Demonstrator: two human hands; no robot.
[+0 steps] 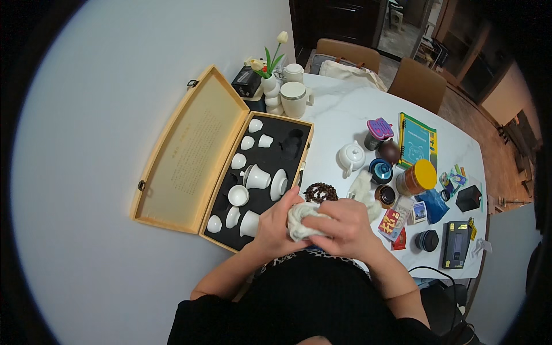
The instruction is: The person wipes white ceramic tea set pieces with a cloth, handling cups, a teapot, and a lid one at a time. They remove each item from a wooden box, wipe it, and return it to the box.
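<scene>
A bunched white cloth (pixel 299 222) is between my two hands, close to my body at the table's near edge. My left hand (pixel 274 226) cups it from the left, while the fingers of my right hand (pixel 347 226) press into it from the right. Whether anything sits inside the folds, I cannot tell. Beside my left hand lies an open wooden case (pixel 280 119) with a black foam insert. Several white porcelain teacups (pixel 239 161), a lidded bowl (pixel 258 177) and a saucer (pixel 279 184) rest in it. One recess (pixel 291 144) holds nothing. Beyond my hands stands a white teapot (pixel 352 157).
A dark bead bracelet (pixel 321 192) and another pale cloth (pixel 361 189) lie just past my hands. Rightward are a yellow-lidded jar (pixel 416 177), blue lidded cup (pixel 381 171), notebook (pixel 417 140) and black box (pixel 456 245). A vase with tulips (pixel 272 92) and white mugs (pixel 293 99) stand behind the case.
</scene>
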